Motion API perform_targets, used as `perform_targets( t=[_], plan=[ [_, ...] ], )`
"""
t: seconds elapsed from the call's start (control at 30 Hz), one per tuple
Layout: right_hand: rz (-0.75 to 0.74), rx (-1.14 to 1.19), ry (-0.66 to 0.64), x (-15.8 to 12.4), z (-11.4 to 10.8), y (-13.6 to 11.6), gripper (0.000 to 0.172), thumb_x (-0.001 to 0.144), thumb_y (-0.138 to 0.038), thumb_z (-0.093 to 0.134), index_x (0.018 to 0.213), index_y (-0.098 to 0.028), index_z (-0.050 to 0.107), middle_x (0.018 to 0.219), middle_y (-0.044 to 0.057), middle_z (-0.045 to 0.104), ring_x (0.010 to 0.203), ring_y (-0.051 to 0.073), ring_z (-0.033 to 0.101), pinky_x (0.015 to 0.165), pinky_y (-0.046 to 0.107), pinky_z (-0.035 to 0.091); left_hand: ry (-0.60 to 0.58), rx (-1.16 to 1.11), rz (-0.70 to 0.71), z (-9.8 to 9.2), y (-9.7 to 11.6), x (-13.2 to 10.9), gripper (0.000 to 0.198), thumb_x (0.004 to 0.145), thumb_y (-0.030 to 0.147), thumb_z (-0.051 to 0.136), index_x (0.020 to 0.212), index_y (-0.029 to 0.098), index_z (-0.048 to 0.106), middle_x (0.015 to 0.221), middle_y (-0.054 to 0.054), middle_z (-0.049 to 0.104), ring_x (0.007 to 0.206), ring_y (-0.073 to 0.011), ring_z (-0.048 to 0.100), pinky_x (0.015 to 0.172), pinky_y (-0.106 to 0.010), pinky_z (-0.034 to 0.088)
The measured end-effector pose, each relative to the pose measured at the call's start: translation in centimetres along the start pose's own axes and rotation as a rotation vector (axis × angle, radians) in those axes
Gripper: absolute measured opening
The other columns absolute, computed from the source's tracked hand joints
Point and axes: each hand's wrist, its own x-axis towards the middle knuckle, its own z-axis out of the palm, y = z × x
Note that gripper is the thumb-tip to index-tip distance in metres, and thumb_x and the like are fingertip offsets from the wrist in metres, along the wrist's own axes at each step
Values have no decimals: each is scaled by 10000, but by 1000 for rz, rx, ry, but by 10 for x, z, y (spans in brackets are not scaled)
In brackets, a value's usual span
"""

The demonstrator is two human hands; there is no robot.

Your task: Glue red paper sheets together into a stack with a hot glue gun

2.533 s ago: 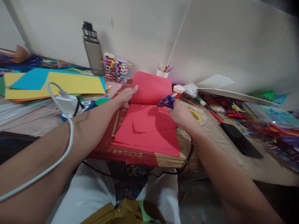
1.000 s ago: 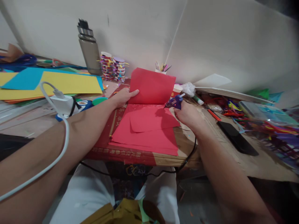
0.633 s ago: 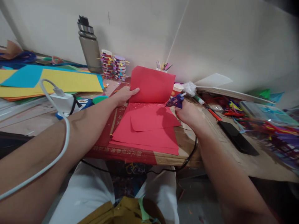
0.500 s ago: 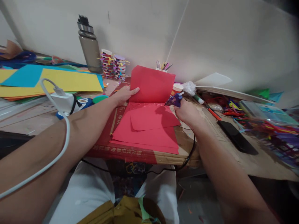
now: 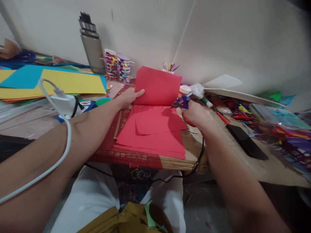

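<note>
My left hand [image 5: 131, 96] pinches the left edge of a raised red paper flap [image 5: 157, 85], thumb on its front face. Below the fold lie more red sheets [image 5: 150, 142], stacked on a red and brown cardboard piece [image 5: 131, 159]. A shiny line runs along the crease. In my right hand [image 5: 194, 111] is a purple hot glue gun [image 5: 182, 102], fingers wrapped round its handle. Its tip points left at the right end of the crease; whether it touches the paper I cannot tell. A black cord [image 5: 200, 155] trails down from it.
On the left are coloured paper sheets [image 5: 73, 82], a white charger [image 5: 64, 103] and a grey bottle [image 5: 92, 48]. Two decorated cups [image 5: 123, 68] stand at the back. A black phone [image 5: 246, 141], a red pen [image 5: 223, 117] and a clear plastic box [image 5: 274, 115] lie on the right.
Almost nothing differs. The view has shifted slightly; my left hand still holds the flap up, and the glue gun stays at the right end of the crease.
</note>
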Motion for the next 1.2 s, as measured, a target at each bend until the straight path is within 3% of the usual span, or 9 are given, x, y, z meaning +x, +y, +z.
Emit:
perform_targets(
  t=[0.17,0.3,0.43,0.67,0.87,1.2],
  plan=[
    [-61,32,-12,-9,-4,-2,344,835,-247,505,1156,-154,589,1103,165,669,986,298,628,762,330,467,-14,52,54,3,6,-8,216,791,296,653,928,130,654,798,-74,720,989,-280,659,831,-347,533],
    [-135,152,-57,-15,3,-23,321,845,-284,546,1154,-204,581,1072,120,681,992,269,624,786,318,468,10,90,51,4,7,-9,227,789,310,641,924,128,659,823,-80,721,956,-280,672,833,-358,532],
    [-193,191,-79,-15,12,-43,306,851,-284,535,1127,-158,577,1051,142,676,1011,278,620,806,338,470,24,71,41,3,4,-6,212,800,305,638,931,137,648,811,-78,719,918,-274,682,791,-366,547],
    [-159,167,-60,-11,14,-43,350,858,-303,525,1173,-153,551,1085,155,667,1033,286,615,815,343,466,1,58,89,0,2,-7,243,792,310,656,968,143,644,823,-61,720,955,-273,667,821,-351,535],
    [-217,149,-81,-9,17,-69,344,858,-326,523,1147,-142,559,1059,161,677,937,273,645,757,333,476,-33,1,98,-2,-4,2,226,780,304,649,923,128,648,836,-84,718,905,-236,686,814,-329,536],
    [-211,151,-86,-10,17,-66,322,849,-294,520,1131,-146,569,1030,149,685,946,265,643,759,316,468,-36,-16,116,-4,-8,6,215,790,287,638,936,131,651,821,-68,720,919,-237,684,816,-334,536]
  ],
)
